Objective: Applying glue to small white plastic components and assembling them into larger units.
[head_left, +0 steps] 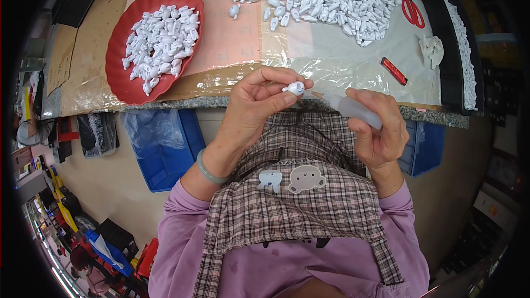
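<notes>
A small white plastic piece with a rounded body and a short stem [296,88] is pinched between the thumb and fingers of my left hand [258,96], just in front of the table edge. My right hand [381,127] wraps round a translucent squeeze bottle [359,111] lying on its side, its narrow tip pointing left. That tip is close to the white piece; whether they touch I cannot tell. Left of my hands, a red scalloped dish [117,72] holds many similar white pieces. A large heap of white pieces [342,0] lies beyond my hands at the back of the table.
Red-handled scissors [412,12], a red lighter-like stick [393,71] and a crumpled white scrap [431,51] lie on the right. Further right, a black tray [446,55] holds more white pieces. Blue bins [160,160] stand below the plastic-covered table's edge.
</notes>
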